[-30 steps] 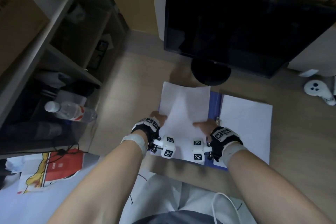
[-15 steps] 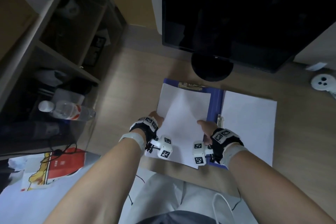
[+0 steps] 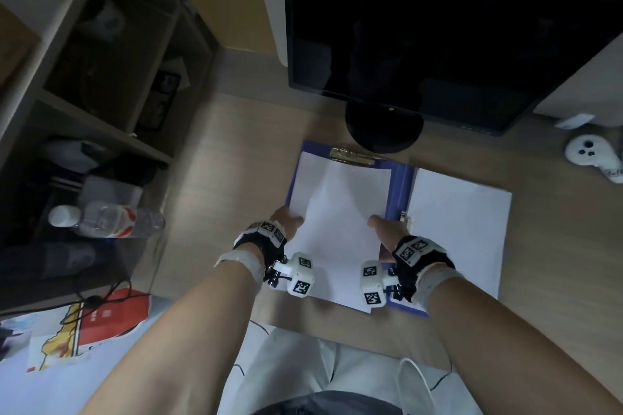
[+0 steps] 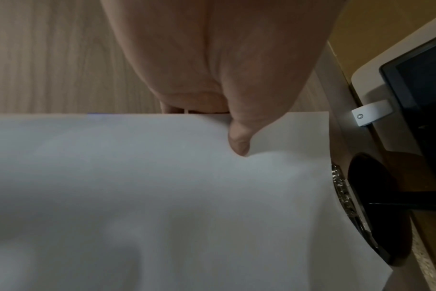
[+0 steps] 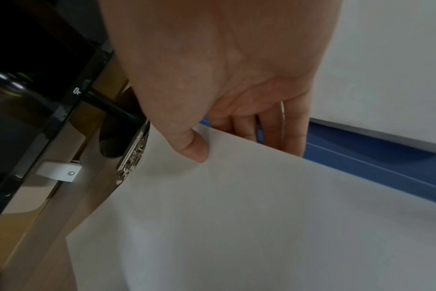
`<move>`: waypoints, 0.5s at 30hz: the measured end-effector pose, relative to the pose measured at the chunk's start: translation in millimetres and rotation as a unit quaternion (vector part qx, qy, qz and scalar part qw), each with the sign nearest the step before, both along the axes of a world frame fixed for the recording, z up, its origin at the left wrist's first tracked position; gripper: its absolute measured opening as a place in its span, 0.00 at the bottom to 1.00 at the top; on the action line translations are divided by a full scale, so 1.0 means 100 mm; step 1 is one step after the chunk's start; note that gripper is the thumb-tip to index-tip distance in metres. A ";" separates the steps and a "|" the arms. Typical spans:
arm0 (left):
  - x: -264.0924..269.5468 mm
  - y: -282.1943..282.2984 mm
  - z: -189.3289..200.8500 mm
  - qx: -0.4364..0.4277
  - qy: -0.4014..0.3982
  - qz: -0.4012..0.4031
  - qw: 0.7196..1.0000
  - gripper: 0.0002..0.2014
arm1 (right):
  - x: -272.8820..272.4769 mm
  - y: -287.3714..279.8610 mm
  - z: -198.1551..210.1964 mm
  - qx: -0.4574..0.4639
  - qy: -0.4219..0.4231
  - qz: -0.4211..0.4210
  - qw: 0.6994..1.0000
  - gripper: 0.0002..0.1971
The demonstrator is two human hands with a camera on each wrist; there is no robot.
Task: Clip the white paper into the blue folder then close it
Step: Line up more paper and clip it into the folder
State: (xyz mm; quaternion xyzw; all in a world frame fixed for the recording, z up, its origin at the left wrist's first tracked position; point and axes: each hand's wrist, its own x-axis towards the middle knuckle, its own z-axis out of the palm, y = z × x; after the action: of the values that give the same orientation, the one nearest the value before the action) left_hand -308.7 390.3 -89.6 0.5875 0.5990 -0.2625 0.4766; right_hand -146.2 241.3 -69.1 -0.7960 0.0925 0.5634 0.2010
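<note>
A white paper [image 3: 340,222] lies bowed over the left half of the open blue folder [image 3: 401,185] on the wooden desk. Its far edge sits just short of the metal clip [image 3: 352,156] at the folder's top. My left hand [image 3: 286,217] pinches the sheet's left edge, thumb on top [image 4: 239,141]. My right hand [image 3: 384,226] pinches the right edge, thumb on top [image 5: 194,147], fingers under it beside the blue spine [image 5: 361,149]. The paper [image 4: 162,196] fills both wrist views [image 5: 236,216].
A second white sheet [image 3: 458,229] lies over the folder's right half. A black monitor [image 3: 421,27] on a round stand [image 3: 384,131] is just behind the folder. A white controller [image 3: 593,155] lies far right; shelves with a water bottle [image 3: 104,217] stand at left.
Both hands have drawn the paper back toward me, uncovering the folder's top edge and the metal clip. The grip on both side edges is unchanged.
</note>
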 end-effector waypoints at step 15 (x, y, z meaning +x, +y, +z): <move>0.03 0.00 -0.03 0.007 -0.039 -0.030 0.999 0.27 | 0.00 -0.04 -0.01 0.007 -0.049 0.000 0.999 0.19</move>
State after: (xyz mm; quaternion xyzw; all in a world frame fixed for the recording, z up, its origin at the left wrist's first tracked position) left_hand -305.8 390.7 -92.9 0.6181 0.5641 -0.2494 0.4873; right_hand -145.9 237.1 -69.9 -0.8212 0.0781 0.5245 0.2107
